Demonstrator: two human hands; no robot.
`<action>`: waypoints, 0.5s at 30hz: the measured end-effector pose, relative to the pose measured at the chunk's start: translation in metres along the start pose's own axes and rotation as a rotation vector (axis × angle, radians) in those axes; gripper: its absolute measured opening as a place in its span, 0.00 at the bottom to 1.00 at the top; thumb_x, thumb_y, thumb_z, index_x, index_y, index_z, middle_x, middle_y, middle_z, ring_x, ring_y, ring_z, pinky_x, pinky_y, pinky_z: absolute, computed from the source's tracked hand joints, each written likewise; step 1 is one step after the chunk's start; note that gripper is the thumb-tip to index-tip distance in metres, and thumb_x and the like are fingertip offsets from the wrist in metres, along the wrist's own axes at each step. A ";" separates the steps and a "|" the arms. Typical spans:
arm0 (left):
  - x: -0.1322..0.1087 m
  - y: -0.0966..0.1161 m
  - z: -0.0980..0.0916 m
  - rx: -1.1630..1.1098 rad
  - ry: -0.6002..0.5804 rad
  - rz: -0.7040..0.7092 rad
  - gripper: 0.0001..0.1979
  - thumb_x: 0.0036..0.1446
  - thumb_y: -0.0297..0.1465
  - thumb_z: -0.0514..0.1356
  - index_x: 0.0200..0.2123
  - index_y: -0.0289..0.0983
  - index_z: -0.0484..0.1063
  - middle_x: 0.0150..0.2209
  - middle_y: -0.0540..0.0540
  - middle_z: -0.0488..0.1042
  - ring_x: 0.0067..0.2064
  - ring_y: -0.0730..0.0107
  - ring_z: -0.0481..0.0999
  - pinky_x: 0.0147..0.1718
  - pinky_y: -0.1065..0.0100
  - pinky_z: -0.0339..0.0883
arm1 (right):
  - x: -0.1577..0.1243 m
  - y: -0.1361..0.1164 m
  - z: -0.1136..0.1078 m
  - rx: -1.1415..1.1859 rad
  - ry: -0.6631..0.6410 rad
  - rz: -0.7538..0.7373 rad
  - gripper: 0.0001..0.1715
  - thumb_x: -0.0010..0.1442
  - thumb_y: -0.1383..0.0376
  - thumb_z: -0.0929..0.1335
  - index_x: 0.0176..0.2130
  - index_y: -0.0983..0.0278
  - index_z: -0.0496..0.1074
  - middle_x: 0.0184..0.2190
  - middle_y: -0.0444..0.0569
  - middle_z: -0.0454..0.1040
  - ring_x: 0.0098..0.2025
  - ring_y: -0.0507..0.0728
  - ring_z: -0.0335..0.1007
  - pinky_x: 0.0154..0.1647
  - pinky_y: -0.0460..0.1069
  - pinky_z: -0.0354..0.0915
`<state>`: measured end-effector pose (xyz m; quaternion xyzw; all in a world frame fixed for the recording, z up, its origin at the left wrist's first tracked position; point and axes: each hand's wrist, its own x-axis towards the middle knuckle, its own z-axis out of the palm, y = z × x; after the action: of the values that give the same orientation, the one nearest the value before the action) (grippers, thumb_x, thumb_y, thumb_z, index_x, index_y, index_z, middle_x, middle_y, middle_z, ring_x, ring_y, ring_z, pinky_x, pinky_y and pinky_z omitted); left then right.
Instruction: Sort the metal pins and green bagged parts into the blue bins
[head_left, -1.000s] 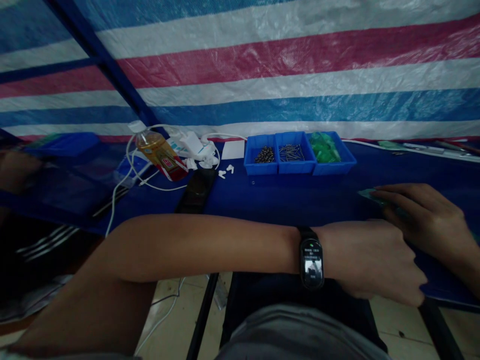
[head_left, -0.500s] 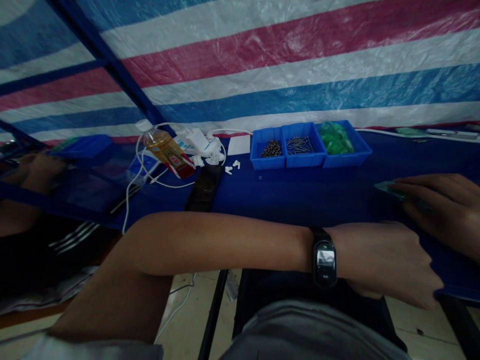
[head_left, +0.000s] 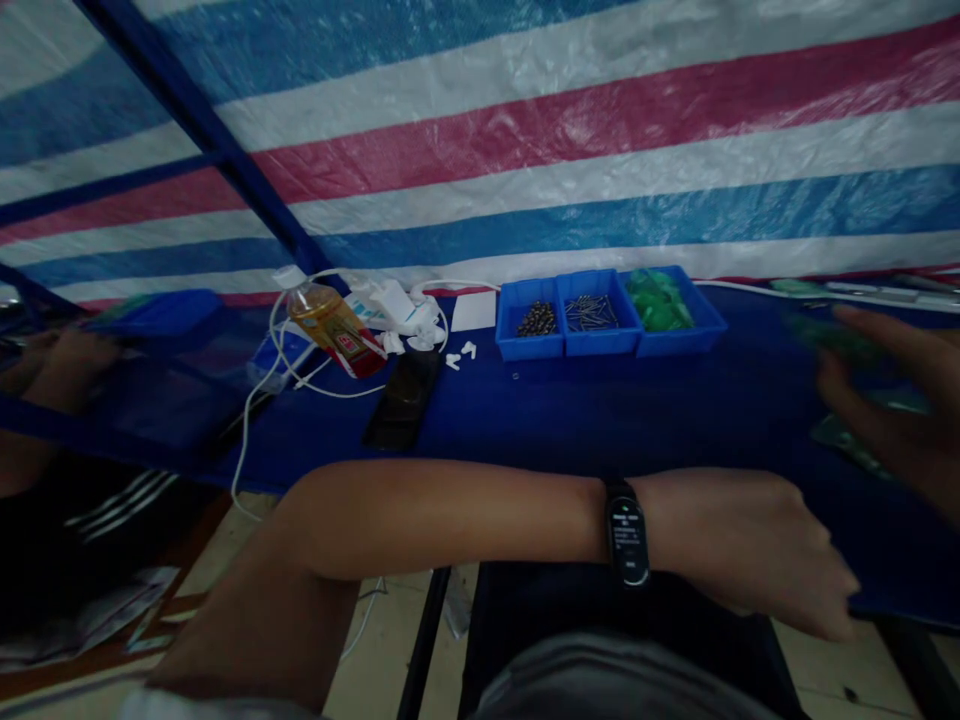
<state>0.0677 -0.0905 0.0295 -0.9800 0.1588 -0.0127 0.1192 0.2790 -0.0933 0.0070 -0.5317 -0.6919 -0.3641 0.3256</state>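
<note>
At the front edge of the table, my left hand (head_left: 757, 550) is curled into a fist, knuckles up, with a black band watch (head_left: 627, 540) on its wrist. Its fingertips are hidden, so I cannot see whether anything is inside. My right hand (head_left: 900, 390), at the far right, pinches a green translucent piece (head_left: 844, 340) between thumb and finger; motion blurs it. Under that hand, a second green translucent piece (head_left: 855, 440) lies on the blue table (head_left: 645, 410), partly covered by the fingers.
Three joined blue bins (head_left: 529, 348) hold short metal parts, screws (head_left: 591, 312) and green pieces (head_left: 660, 300). Leftward are a drink bottle (head_left: 334, 325), white cables, earbuds (head_left: 461, 354) and a black phone (head_left: 403, 400). Another person's hands (head_left: 67, 355) work at far left.
My right hand has lifted and turned, raising a green piece; another green piece now shows beneath it. My left hand stays in a fist. The view has shifted slightly.
</note>
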 end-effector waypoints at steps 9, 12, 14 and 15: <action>-0.019 0.002 0.043 -0.104 0.256 -0.121 0.18 0.69 0.42 0.53 0.54 0.46 0.76 0.42 0.45 0.76 0.38 0.65 0.74 0.30 0.65 0.65 | 0.106 -0.018 0.051 0.275 -0.152 0.383 0.18 0.59 0.61 0.69 0.47 0.64 0.77 0.34 0.50 0.81 0.30 0.56 0.76 0.36 0.49 0.66; -0.020 0.004 0.045 -0.113 0.261 -0.143 0.18 0.69 0.43 0.52 0.53 0.45 0.76 0.41 0.46 0.76 0.38 0.65 0.73 0.30 0.66 0.64 | 0.115 -0.016 0.068 0.252 -0.292 0.373 0.18 0.58 0.62 0.69 0.48 0.63 0.77 0.31 0.48 0.80 0.32 0.58 0.76 0.36 0.49 0.65; -0.020 0.005 0.045 -0.105 0.271 -0.154 0.18 0.69 0.44 0.52 0.52 0.46 0.76 0.40 0.46 0.76 0.38 0.66 0.74 0.30 0.66 0.63 | 0.115 -0.016 0.074 0.213 -0.348 0.386 0.19 0.57 0.62 0.69 0.48 0.62 0.76 0.28 0.46 0.79 0.32 0.60 0.77 0.35 0.50 0.64; -0.020 0.005 0.045 -0.097 0.279 -0.156 0.18 0.69 0.44 0.52 0.52 0.46 0.76 0.40 0.46 0.76 0.38 0.66 0.74 0.30 0.66 0.63 | 0.113 -0.017 0.075 0.192 -0.372 0.388 0.18 0.58 0.62 0.69 0.48 0.62 0.76 0.27 0.46 0.78 0.33 0.61 0.77 0.35 0.50 0.63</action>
<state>0.0502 -0.0782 -0.0154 -0.9827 0.0975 -0.1504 0.0471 0.2323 0.0243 0.0600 -0.6786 -0.6563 -0.1241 0.3055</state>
